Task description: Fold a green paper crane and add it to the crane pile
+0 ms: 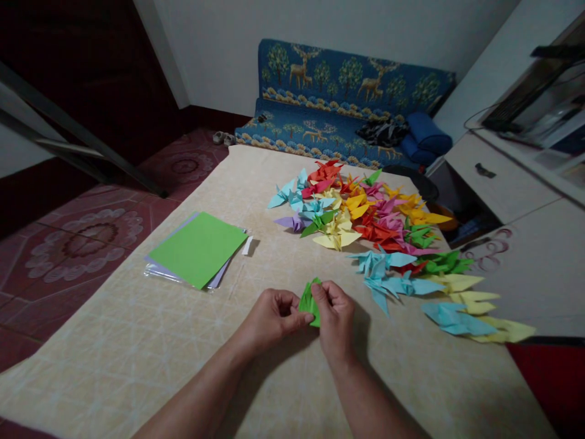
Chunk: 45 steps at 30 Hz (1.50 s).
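Observation:
Both my hands pinch a small folded green paper piece [308, 300] just above the beige table [137, 347]. My left hand [273, 317] grips its left side with thumb and fingers closed. My right hand [334, 314] holds its right edge, fingers curled over it. To the left lies a stack of square paper sheets [197, 248] with a green sheet on top. Behind and to the right spreads a pile of several coloured paper cranes [365, 219].
More cranes in light blue and pale yellow [461, 305] trail to the table's right edge. A blue patterned sofa [338, 103] stands beyond the table. A white cabinet with a drawer [507, 183] is at the right. Red patterned floor tiles [82, 238] lie to the left.

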Motion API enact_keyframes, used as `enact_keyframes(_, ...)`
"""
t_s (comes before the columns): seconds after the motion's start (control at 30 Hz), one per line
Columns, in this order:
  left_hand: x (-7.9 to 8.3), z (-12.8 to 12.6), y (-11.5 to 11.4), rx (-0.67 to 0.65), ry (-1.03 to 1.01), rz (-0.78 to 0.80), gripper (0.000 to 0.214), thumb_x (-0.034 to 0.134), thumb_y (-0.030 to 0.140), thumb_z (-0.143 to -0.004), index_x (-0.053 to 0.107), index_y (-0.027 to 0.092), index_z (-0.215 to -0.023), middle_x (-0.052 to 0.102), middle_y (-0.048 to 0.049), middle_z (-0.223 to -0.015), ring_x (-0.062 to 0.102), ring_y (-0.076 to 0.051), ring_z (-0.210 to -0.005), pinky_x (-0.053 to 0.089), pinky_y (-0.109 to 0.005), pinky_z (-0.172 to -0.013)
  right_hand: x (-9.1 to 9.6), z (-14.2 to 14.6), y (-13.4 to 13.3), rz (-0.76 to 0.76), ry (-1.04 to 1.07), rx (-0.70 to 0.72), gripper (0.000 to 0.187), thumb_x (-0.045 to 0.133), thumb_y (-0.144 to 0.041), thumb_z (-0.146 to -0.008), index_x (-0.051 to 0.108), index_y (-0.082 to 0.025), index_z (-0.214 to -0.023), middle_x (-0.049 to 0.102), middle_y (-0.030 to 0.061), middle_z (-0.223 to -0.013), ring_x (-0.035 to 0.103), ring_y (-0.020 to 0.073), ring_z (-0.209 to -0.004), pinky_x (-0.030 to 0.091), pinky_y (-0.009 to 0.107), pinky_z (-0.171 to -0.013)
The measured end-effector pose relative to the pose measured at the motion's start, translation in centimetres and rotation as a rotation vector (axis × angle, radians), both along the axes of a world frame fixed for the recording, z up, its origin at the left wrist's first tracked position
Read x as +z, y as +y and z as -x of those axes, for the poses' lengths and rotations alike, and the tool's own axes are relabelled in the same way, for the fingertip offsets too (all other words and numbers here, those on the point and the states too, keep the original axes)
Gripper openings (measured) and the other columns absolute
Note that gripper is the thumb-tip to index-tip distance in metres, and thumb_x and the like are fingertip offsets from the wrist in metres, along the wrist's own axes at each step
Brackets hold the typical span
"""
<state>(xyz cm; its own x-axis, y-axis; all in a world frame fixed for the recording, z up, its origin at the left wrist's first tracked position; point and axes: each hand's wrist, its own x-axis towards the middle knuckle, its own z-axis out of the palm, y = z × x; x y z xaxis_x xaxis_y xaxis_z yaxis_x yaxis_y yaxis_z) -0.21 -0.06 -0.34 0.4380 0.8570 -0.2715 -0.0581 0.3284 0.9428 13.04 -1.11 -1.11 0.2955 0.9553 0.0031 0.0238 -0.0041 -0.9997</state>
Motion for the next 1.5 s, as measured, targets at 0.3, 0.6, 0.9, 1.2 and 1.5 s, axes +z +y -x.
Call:
enact_keyframes(0.3,-0.2,0.2,-0.2,-0.056,-0.080,0.008,0.039,0.076,0.041,-0.071,0.051,0.014,-0.058,0.047,0.0039,-0.047,0.037,-0.005,-0.041,0.023,-0.018,-0.041,-0.5,0.2,-0.2,0.019,0.024,-0.053,0.042,0.062,-0.045,-0.083,0.041,-0.020,-0.057,0.033,-0.0061,-0.054,0.031,0.0093,-0.050,0.026,0.021,-0.043)
enact_keyframes(0.6,0.6,0.4,-0.2,0.328,0.166,-0.340,0.021,0.073,0.032,-0.074,0.070,0.013,-0.067,0.061,-0.0026,-0.057,0.052,-0.011,-0.051,0.038,-0.022,-0.049,-1.2,-0.5,0.6,-0.041,0.225,-0.058,0.019,0.066,-0.035,-0.081,0.062,-0.017,-0.085,0.043,-0.0075,-0.053,0.038,0.0082,-0.046,0.029,0.019,-0.043)
enact_keyframes(0.9,-0.8,0.9,0.2,0.308,0.896,-1.076,0.022,0.056,0.011,-0.082,0.071,0.019,-0.068,0.065,-0.0062,-0.077,0.057,-0.019,-0.075,0.043,-0.028,-0.061,-1.5,-2.6,1.8,-0.108,0.067,-0.207,0.023,0.064,-0.036,-0.081,0.064,-0.018,-0.096,0.064,0.0041,-0.089,0.059,0.0148,-0.074,0.047,0.025,-0.063)
enact_keyframes(1.2,-0.8,2.2,-1.2,0.232,0.856,-1.110,0.020,0.050,0.015,-0.090,0.069,0.017,-0.097,0.070,-0.0096,-0.093,0.062,-0.021,-0.087,0.049,-0.035,-0.078,-0.8,-1.4,1.0,-0.297,-0.339,-0.131,0.013,0.053,-0.028,-0.090,0.063,-0.019,-0.091,0.064,0.0056,-0.090,0.060,0.0187,-0.086,0.049,0.032,-0.077)
enact_keyframes(1.5,-0.8,2.8,0.8,-0.112,1.046,-1.151,0.063,0.052,0.043,-0.090,0.040,0.011,-0.142,0.041,-0.0179,-0.148,0.036,-0.031,-0.138,0.031,-0.050,-0.110,-0.5,-1.5,0.6,-0.362,-0.431,-0.107,0.015,0.050,-0.025,-0.093,0.063,-0.021,-0.098,0.067,0.0077,-0.098,0.062,0.0210,-0.096,0.049,0.036,-0.087)
